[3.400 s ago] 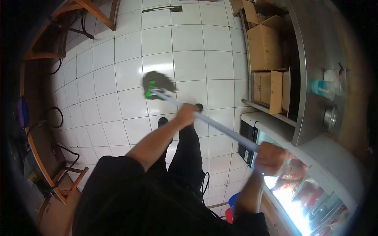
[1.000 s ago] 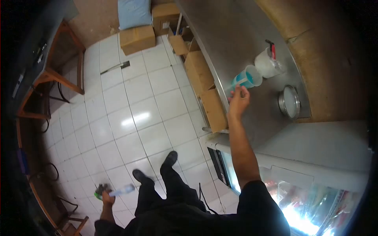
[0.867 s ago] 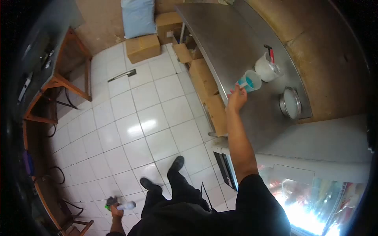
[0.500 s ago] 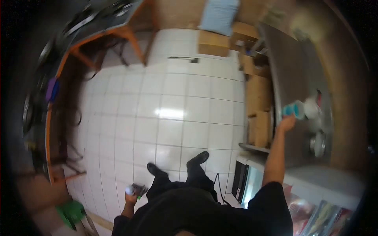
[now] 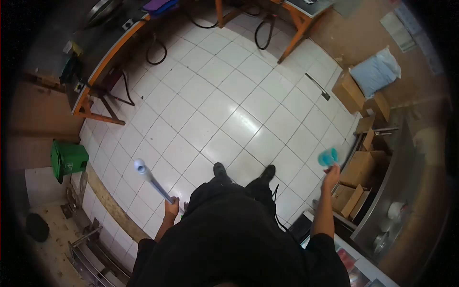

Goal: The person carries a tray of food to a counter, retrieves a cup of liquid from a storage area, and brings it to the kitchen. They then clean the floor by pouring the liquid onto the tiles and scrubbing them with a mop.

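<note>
From here I see two dark shoes [image 5: 220,171], a green bin [image 5: 70,159] and a cardboard box [image 5: 348,91] on the white tiled floor [image 5: 205,126]. At right, the steel tabletop [image 5: 376,223] bears a white tub [image 5: 395,210] and a metal bowl [image 5: 381,242], set near each other; I make out open cartons [image 5: 366,166] on the shelf below.

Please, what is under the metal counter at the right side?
Cardboard boxes with open flaps stand under the metal counter. Whatever is behind them is covered, and their contents cannot be made out.

White tiled floor [image 5: 205,129], tan wall [image 5: 334,40]
</note>
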A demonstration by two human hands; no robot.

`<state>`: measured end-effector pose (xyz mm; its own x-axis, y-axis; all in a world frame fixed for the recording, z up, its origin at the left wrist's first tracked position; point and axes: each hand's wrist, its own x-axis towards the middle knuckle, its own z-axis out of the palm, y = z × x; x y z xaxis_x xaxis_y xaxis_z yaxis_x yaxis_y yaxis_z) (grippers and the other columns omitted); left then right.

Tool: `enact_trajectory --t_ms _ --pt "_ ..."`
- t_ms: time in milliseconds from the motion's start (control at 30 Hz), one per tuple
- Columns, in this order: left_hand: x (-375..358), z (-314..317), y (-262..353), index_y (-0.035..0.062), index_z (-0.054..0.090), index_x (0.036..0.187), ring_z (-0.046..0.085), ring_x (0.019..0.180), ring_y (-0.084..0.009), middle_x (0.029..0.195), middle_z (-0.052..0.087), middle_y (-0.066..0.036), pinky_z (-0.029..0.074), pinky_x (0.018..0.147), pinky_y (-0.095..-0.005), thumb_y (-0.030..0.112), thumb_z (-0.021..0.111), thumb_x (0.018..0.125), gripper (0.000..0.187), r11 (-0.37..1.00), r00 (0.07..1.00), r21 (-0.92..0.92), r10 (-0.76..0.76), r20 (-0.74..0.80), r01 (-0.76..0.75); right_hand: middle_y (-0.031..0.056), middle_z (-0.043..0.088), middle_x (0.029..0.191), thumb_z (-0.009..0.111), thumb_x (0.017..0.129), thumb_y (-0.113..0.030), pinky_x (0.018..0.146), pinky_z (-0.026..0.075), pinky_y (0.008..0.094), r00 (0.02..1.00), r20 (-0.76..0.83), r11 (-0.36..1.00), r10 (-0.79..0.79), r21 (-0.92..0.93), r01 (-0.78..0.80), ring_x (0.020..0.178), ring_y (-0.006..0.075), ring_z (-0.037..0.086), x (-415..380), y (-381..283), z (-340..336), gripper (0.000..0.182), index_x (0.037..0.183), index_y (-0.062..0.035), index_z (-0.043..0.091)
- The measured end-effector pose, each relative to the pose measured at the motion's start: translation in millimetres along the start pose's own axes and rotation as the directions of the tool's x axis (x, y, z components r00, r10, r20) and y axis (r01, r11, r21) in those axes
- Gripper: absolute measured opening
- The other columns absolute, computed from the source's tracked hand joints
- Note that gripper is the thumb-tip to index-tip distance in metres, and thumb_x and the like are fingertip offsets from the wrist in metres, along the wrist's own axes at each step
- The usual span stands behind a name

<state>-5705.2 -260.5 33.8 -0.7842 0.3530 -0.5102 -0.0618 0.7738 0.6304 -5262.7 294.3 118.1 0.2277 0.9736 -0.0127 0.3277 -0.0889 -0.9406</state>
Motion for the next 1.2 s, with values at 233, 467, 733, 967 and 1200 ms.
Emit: enact_trajectory --t_ms 233,467,733,967,1200 --pt "35.5 -69.9 11.4 0.0045 0.049 0.058 0.046 0.046 -0.0123 0.05 0.048 -0.003 0.036 0.045 -0.027 0.013 0.058 0.082 0.028 0.959 0.993 -0.273 -0.1 -0.065 0.079 0.0032 0.053 0.066 0.051 0.09 -0.023 0.05 0.038 0.0285 0.909 0.404 0.97 -0.104 -0.161 0.182 0.061 0.0098 0.047 -51.0 -47.0 224.7 0.026 0.078 -0.0008 0.053" --pt "98.9 -107.4 24.4 0.005 0.048 0.057 0.043 0.046 -0.0101 0.05 0.048 -0.002 0.035 0.045 -0.0267 0.014 0.057 0.084 0.029 0.94 0.99 -0.335 -0.104 -0.096 0.067 0.0147 0.054 0.06 0.05 0.087 -0.03 0.053 0.04 0.0373 0.78 0.609 0.833 -0.147 -0.348 0.43 0.053 0.0241 0.051 -71.4 -113.6 401.0 0.033 0.074 0.0004 0.053" --pt "164.0 -148.0 56.8 0.0033 0.048 0.057 0.043 0.048 -0.011 0.05 0.044 -0.001 0.034 0.047 -0.0281 0.015 0.055 0.085 0.032 0.911 0.958 -0.363 -0.255 -0.128 0.195 0.0161 0.056 0.062 0.051 0.086 -0.031 0.054 0.04 0.0377 0.712 0.695 0.805 -0.103 -0.363 0.47 0.056 0.0259 0.054 -61.2 -147.5 550.1 0.034 0.074 0.0011 0.053" --pt "229.5 -184.7 79.7 0.0027 0.049 0.058 0.042 0.049 -0.0118 0.051 0.046 -0.002 0.033 0.047 -0.0294 0.017 0.054 0.086 0.032 0.921 0.961 -0.368 -0.208 -0.184 0.129 0.0064 0.048 0.056 0.05 0.089 -0.028 0.05 0.035 0.0306 0.671 0.722 0.849 -0.169 -0.24 0.472 0.053 0.0115 0.042 -59.8 -183.4 663.0 0.033 0.076 0.0021 0.052" --pt "340.1 -248.7 69.7 0.0038 0.049 0.056 0.043 0.049 -0.0124 0.052 0.046 -0.003 0.034 0.049 -0.03 0.017 0.054 0.084 0.031 0.888 0.959 -0.437 -0.235 -0.16 0.145 0.0037 0.046 0.056 0.049 0.09 -0.028 0.05 0.034 0.0284 0.64 0.743 0.841 -0.198 -0.207 0.5 0.055 0.0085 0.039 -103.8 -251.8 796.1 0.033 0.077 0.0021 0.053"
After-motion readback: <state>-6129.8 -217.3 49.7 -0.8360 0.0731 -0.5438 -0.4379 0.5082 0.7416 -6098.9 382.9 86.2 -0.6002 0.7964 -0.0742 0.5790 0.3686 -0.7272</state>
